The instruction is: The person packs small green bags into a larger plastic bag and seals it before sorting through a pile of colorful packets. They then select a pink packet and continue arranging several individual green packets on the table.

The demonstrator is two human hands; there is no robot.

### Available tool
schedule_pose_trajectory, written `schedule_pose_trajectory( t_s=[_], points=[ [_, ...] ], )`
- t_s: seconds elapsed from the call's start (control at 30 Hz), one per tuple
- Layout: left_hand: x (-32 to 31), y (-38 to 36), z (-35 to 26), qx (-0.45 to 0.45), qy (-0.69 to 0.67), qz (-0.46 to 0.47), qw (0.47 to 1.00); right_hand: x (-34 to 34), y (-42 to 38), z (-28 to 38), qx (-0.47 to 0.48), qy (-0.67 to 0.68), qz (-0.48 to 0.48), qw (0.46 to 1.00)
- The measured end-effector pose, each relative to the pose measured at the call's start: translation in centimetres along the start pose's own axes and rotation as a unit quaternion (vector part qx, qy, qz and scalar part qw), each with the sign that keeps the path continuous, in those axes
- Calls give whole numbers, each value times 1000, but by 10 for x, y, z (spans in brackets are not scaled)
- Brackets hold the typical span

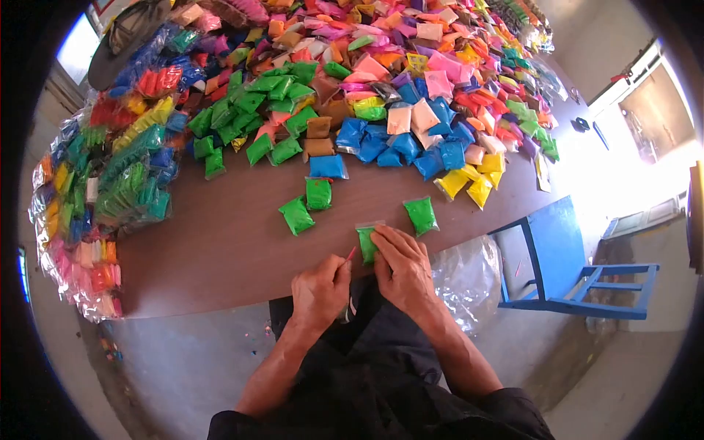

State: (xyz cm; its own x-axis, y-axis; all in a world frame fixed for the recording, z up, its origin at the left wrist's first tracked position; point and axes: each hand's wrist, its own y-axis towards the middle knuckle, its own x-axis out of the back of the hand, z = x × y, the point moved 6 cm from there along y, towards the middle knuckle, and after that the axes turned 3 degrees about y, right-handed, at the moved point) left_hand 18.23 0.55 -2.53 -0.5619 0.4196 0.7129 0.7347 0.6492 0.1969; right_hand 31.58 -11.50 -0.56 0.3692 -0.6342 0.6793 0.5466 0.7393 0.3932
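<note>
At the table's near edge, my right hand presses its closed fingers over a small clear packet of green material. My left hand is closed just to the left, wrapped round a thin pinkish-red stick-like thing whose tip shows above the thumb; what else lies in the fist is hidden. A second green packet rests to the right beyond my right hand. Two more, one green packet and another green packet, lie close together farther left.
A large heap of colourful packets covers the far side of the brown table. Bundled packets in clear bags line the left side. A blue chair and a clear plastic bag are at the right, below the edge.
</note>
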Motion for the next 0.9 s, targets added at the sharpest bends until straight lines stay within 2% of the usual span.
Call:
schedule_pose_trajectory(
  t_s=[0.2,0.3,0.5,0.6,0.7,0.8,0.9],
  points=[
    [-11,-15,-5,1,-68,3,998,-5,-3,3,5,-34,-22,999],
    [-3,-17,-2,-15,25,-11,1000,-1,-4,11,-7,-45,-33,998],
    [11,-12,2,35,23,-13,999,2,-7,17,-38,-47,-33,998],
    [9,-3,-13,-13,-18,-36,999,1,-10,14,-44,-53,-40,997],
    [-1,10,7,8,63,-6,998,0,-10,15,-40,-50,-54,996],
    [7,19,20,8,108,-36,993,0,-12,13,-45,-50,-66,996],
    [16,22,4,15,36,-28,999,0,-10,12,-48,-40,-72,995]
  ],
)
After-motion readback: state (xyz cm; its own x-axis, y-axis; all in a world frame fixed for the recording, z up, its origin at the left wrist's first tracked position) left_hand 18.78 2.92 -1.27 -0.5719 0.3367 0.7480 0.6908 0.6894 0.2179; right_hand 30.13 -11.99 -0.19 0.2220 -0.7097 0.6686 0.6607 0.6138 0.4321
